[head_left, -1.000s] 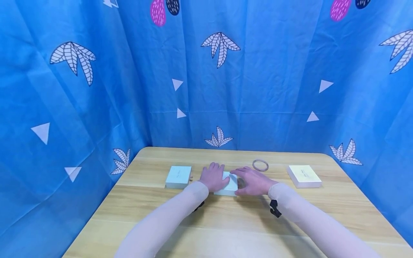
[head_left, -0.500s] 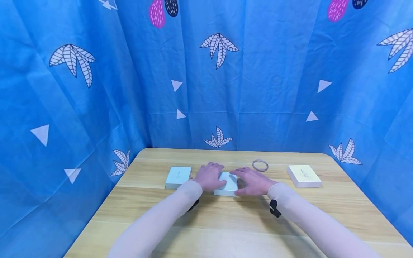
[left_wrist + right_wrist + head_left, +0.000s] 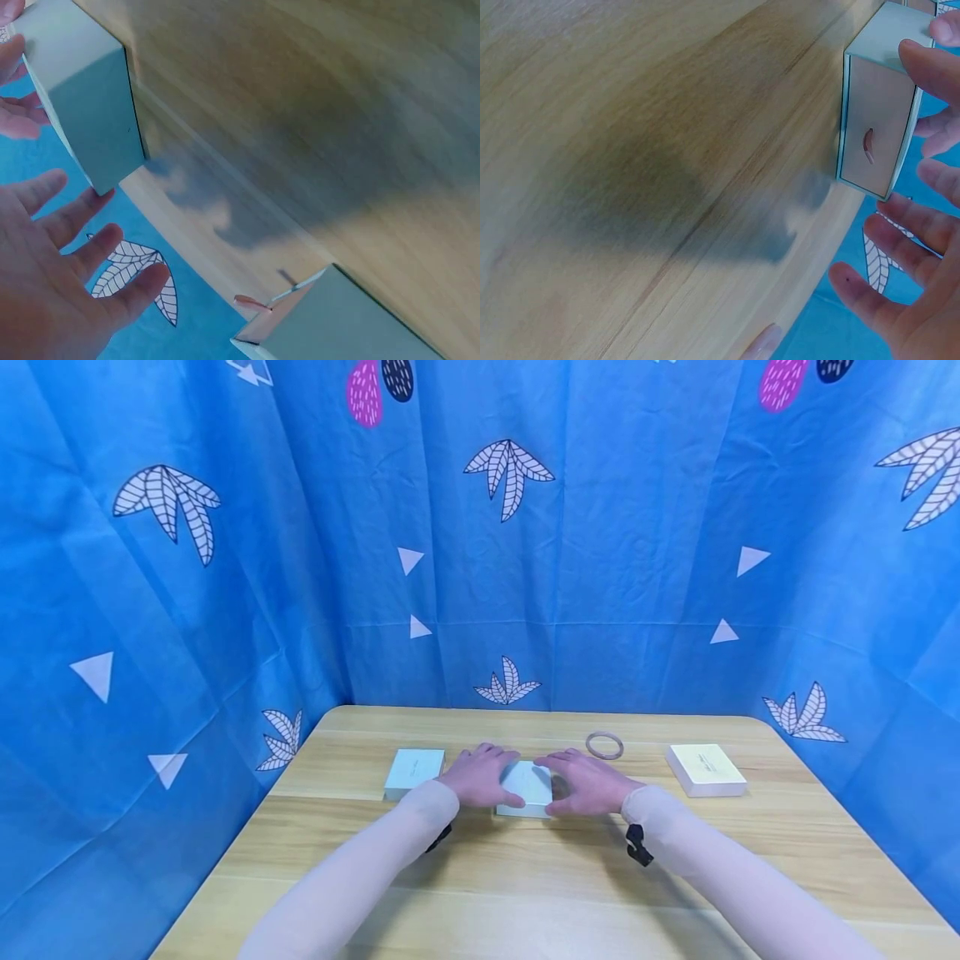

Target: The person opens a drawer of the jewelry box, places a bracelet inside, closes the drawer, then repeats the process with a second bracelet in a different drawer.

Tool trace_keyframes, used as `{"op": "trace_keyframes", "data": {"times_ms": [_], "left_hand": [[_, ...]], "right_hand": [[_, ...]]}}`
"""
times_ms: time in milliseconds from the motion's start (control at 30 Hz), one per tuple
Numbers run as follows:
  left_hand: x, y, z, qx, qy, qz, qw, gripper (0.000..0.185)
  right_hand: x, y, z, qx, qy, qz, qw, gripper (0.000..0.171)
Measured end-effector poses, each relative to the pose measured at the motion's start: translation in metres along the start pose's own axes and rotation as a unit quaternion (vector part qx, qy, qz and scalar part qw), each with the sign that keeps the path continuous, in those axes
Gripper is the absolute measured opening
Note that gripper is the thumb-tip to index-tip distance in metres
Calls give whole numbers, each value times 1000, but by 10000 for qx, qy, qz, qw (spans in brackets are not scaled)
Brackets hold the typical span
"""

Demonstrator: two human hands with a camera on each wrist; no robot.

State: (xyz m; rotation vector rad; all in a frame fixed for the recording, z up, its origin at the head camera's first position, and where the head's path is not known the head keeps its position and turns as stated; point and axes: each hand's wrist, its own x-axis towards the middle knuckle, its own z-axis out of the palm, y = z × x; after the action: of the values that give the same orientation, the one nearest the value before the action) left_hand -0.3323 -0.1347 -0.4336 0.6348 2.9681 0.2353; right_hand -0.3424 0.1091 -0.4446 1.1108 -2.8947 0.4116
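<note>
A pale blue-green drawer box (image 3: 528, 783) lies at mid-table between the hands. My right hand (image 3: 588, 782) spans its right end, thumb at the near edge and forefinger at the far edge. My left hand (image 3: 476, 777) spans the left part the same way; in the left wrist view its forefinger tip meets the box's far corner, the other fingers spread apart. A cream drawer front with a small brown pull tab (image 3: 868, 146) faces right, flush in the sleeve.
A second pale blue-green box (image 3: 414, 770) lies left, its brown pull tab (image 3: 252, 303) facing the middle box. A white box (image 3: 707, 770) with a cream top lies right. A beige ring (image 3: 604, 757) lies behind my right hand. Blue curtain (image 3: 637, 543) hangs behind the table.
My left hand has slid left along the middle box, uncovering more of its top and now overlapping the left box's edge. The right hand has stayed put.
</note>
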Motion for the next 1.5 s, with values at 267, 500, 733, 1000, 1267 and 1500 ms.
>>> {"op": "trace_keyframes", "data": {"times_ms": [267,500,733,1000,1267,1500], "left_hand": [[0,-5,1,99,-24,70,9999,97],[0,-9,2,14,71,68,10000,99],[0,-8,0,-78,77,64,9999,100],[1,-9,0,-66,103,109,9999,100],[0,-10,-2,6,99,86,9999,100],[-2,-13,-4,-29,147,54,9999,99]], "right_hand": [[1,0,1,34,-9,22,10000,88],[2,1,1,69,-31,78,9999,88],[3,-1,0,187,2,30,9998,87],[4,-1,1,269,45,-13,9996,88],[7,-2,2,151,49,-56,9999,90],[11,-4,2,61,39,-108,9999,90]]}}
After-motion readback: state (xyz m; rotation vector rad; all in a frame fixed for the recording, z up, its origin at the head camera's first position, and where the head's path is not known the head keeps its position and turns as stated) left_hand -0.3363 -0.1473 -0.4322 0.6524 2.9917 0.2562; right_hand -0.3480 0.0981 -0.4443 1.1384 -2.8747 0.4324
